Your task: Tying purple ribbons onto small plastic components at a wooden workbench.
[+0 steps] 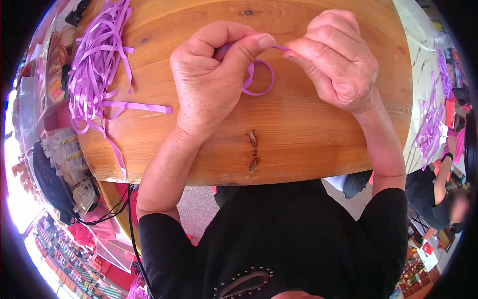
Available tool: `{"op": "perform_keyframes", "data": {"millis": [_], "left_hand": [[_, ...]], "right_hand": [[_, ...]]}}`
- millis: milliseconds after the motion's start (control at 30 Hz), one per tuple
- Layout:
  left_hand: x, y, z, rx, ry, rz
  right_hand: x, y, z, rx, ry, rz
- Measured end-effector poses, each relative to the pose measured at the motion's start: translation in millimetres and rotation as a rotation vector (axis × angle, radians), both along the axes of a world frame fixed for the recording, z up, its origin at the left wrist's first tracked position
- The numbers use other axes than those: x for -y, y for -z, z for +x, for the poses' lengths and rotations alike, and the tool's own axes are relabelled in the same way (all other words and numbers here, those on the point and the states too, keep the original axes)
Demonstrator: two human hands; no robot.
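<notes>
A thin purple ribbon (273,79) runs between my two hands over the wooden table, its loose part curling in a loop below my left fingers. My left hand (211,74) pinches it between thumb and forefinger. At the other side my right hand (338,60) grips the same ribbon with its fingers folded in. Only a short taut stretch shows between the fingertips; the rest is hidden in my hands. To the left lies a tangled heap of purple ribbons (99,65), with a few strips trailing toward the table's near edge.
The round wooden table (308,149) bears all this. On its right a white surface (416,45) carries more purple ribbons (430,127), with another person (430,199) beside it. At the left stand a dark bag (50,174) and plastic packages (67,154). Black cables (130,219) hang near the table edge.
</notes>
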State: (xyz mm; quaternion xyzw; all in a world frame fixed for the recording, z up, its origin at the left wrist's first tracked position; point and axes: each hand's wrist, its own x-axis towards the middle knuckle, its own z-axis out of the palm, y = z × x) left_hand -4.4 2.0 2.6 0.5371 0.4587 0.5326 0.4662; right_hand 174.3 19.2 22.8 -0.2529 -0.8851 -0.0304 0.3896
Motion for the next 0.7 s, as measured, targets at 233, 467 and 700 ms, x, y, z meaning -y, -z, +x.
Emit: {"op": "perform_keyframes", "data": {"millis": [233,467,700], "left_hand": [[-3.7,1.5,-1.7,0.053,0.028,-0.043],[-5.4,-11.4,-5.2,0.304,0.183,-0.248],[-5.0,-4.3,-10.5,0.093,0.459,-0.129]], "right_hand": [[-1.4,-0.4,3.3,0.022,-0.008,-0.071],[-9.6,2.6,36.5,-0.381,0.025,-0.454],[-26.1,-36.2,98.2,-1.098,-0.049,-0.498]]}}
